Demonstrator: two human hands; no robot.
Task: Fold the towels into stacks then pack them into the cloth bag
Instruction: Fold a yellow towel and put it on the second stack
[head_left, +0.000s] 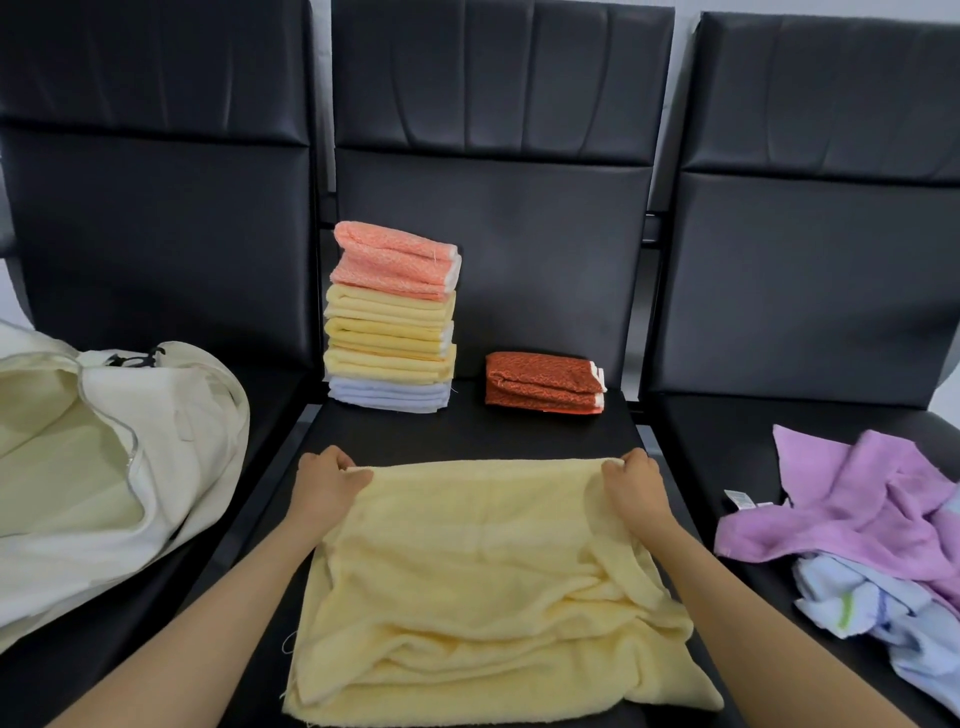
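A pale yellow towel (488, 582) lies spread on the middle black seat, its near part rumpled. My left hand (324, 480) pinches its far left corner and my right hand (636, 483) pinches its far right corner. Behind it stands a stack of folded towels (392, 317): salmon on top, yellow in the middle, white at the bottom. A folded rust-orange towel (543, 383) lies alone to the stack's right. The cream cloth bag (104, 467) sits open on the left seat.
On the right seat is a loose heap with a purple towel (857, 499) over a white and light blue one (872, 608). Black chair backs (493, 156) rise behind all three seats. Narrow gaps separate the seats.
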